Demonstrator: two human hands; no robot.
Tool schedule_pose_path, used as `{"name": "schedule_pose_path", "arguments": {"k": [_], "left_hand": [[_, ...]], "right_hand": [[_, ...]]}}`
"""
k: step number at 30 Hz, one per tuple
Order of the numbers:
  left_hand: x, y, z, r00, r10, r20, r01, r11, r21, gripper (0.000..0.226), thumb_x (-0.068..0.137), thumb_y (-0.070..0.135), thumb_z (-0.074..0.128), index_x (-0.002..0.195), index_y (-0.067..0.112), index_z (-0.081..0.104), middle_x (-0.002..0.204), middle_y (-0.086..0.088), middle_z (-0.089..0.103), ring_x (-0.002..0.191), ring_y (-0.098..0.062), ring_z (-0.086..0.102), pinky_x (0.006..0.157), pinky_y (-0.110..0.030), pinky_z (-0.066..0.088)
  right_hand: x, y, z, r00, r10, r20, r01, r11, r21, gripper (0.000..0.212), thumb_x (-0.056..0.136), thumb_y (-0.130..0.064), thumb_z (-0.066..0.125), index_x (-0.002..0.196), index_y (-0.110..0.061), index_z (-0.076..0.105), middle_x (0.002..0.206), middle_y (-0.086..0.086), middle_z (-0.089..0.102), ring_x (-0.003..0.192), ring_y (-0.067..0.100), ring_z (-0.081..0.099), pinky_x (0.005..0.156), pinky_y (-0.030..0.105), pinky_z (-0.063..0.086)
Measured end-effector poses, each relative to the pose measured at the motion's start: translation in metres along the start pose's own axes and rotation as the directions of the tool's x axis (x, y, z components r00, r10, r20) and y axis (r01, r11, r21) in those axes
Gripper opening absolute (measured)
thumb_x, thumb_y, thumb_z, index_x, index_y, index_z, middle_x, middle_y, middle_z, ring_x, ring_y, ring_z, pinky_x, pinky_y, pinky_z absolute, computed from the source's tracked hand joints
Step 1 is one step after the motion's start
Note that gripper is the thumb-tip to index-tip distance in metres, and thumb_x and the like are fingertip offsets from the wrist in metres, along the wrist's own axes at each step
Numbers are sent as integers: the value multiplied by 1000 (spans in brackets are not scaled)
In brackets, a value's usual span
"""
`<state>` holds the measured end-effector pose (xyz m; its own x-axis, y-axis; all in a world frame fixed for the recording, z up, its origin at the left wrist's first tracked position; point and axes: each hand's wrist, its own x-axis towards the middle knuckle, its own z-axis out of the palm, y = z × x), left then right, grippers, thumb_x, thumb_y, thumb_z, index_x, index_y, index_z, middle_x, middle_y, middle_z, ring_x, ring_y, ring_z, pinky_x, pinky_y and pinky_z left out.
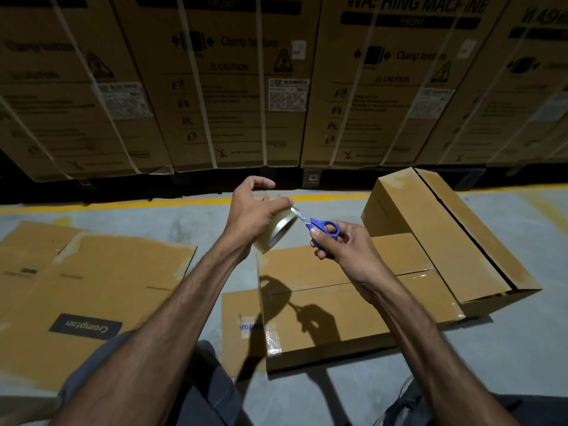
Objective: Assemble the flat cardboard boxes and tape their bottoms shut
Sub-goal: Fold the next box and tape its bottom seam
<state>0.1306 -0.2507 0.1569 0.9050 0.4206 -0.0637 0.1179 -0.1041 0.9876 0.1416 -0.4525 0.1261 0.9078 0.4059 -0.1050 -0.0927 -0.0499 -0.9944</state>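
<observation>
My left hand (253,210) grips a roll of clear tape (281,230) in the air above an assembled cardboard box (353,309). My right hand (341,244) holds blue-handled scissors (319,225), whose blades touch the tape at the roll's upper edge. The box lies on the floor in front of me, its top seam covered with clear tape. Flat cardboard with a Crompton label (86,290) lies to the left.
A second assembled box (445,229) stands behind and to the right, touching the first. Large strapped washing-machine cartons (233,81) form a wall at the back, beyond a yellow floor line (184,202). My knees (196,388) are at the bottom of the view.
</observation>
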Motion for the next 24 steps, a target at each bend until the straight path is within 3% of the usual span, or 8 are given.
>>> {"name": "schedule_pose_path", "arguments": {"k": [3,6,11,16,20,22,24], "left_hand": [[-1,-2,-12,998,-48,-28,48,999,19,37,85,24,80,119,25,66,101,1,70,91,-16,67,68,-31,51],[-5,-6,-27,995,-68,-70,72,996,54,30,91,27,69,122,27,70,116,1,66,95,-16,63,68,-29,48],[-19,-16,-53,980,-92,-179,93,996,-5,35,93,25,66,129,26,71,121,-3,69,94,-21,68,67,-30,52],[-41,-13,-82,915,-126,-383,66,984,-167,36,97,23,67,132,24,69,113,0,70,85,-17,68,65,-30,54],[-61,-7,-122,826,-212,-522,-50,896,-442,24,100,14,64,122,17,72,99,-4,72,64,-11,66,53,-23,51],[-79,-7,-146,778,-236,-582,-141,837,-528,18,101,12,62,114,16,74,97,-9,71,68,-17,66,57,-26,54],[-100,-14,-176,713,-262,-650,-223,795,-565,15,101,12,62,107,16,75,104,-10,74,86,-27,72,75,-35,59]], "right_hand": [[-3,-1,10,999,-22,28,25,996,-82,21,100,-25,72,103,-4,72,81,0,70,71,15,62,82,34,55],[-6,-2,23,999,2,55,3,995,-100,20,100,-26,72,104,-7,72,81,-1,71,72,15,63,82,33,56],[-8,-6,51,988,123,91,-133,984,115,21,97,-21,74,112,-6,74,88,7,69,71,17,62,79,28,58],[-30,-3,100,988,151,-35,-129,926,355,32,94,-41,74,111,-14,75,95,3,71,83,16,68,86,35,58],[-52,1,175,1000,-30,5,29,994,109,28,91,-45,80,109,-23,76,107,-8,75,101,6,70,87,28,57],[-58,-3,215,978,-199,66,204,975,-90,33,87,-54,77,109,-30,73,110,-15,68,104,5,66,89,29,55],[-64,-10,253,908,-396,136,418,842,-341,32,87,-57,70,101,-28,68,99,-16,59,100,10,60,85,33,50]]}}
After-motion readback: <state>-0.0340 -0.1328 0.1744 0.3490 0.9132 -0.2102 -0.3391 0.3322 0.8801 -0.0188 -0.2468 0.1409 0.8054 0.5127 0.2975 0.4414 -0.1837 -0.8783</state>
